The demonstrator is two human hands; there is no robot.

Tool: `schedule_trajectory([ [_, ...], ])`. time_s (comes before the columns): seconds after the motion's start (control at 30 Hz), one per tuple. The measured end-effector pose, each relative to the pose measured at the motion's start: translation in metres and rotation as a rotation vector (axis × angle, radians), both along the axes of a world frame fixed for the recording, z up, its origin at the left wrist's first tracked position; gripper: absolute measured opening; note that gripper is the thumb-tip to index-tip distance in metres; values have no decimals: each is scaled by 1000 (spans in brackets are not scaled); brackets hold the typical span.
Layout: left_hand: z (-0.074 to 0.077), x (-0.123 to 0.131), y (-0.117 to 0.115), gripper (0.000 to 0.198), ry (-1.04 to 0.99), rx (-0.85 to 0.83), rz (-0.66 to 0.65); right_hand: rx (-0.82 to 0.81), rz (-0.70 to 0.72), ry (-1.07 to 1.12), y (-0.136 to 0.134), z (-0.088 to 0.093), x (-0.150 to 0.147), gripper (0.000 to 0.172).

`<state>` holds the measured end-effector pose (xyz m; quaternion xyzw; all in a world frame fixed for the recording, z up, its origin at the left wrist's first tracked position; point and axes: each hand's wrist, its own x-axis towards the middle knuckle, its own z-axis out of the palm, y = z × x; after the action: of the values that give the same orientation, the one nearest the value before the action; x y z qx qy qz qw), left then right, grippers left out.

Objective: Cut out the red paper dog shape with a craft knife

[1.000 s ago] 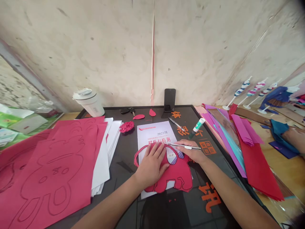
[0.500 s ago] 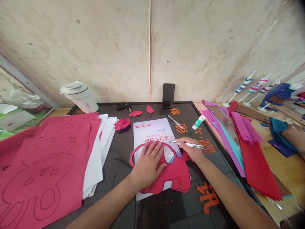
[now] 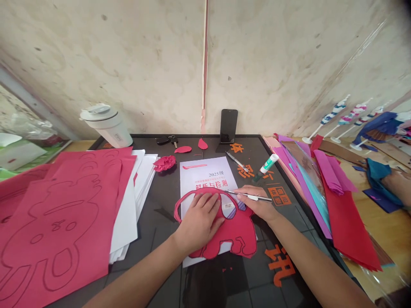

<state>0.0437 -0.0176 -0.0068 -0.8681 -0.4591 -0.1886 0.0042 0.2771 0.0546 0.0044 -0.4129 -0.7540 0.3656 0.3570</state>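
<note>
My left hand (image 3: pixel 199 221) lies flat with its fingers apart on a red paper cut-out (image 3: pixel 239 235), pressing it onto a white printed booklet (image 3: pixel 205 179). My right hand (image 3: pixel 257 203) rests at the cut-out's upper right edge, shut on a slim metal craft knife (image 3: pixel 250 196) with a white grip. The knife's point lies above the booklet, close to the cut-out's curved upper rim. A large oval opening in the cut-out shows the booklet beneath it. My left hand hides part of the red shape.
To the left lie red sheets with drawn animal outlines (image 3: pixel 61 222) over white paper (image 3: pixel 126 209). Crumpled red paper (image 3: pixel 164 163), a glue stick (image 3: pixel 267 164), a pen (image 3: pixel 236 161), a phone (image 3: pixel 229 125), keys (image 3: pixel 165 140) and a tumbler (image 3: pixel 107 127) stand beyond. Coloured sheets (image 3: pixel 349 226) lie right.
My view has shifted slightly and levelled. The hands, the knife and the cut-out keep nearly the same arrangement on the booklet.
</note>
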Motion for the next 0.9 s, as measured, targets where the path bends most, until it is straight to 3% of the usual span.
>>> schedule_trajectory([
  [0.9,-2,-2,0,42,-22,31,-5,-60,-10,57,2,3,0,17],
])
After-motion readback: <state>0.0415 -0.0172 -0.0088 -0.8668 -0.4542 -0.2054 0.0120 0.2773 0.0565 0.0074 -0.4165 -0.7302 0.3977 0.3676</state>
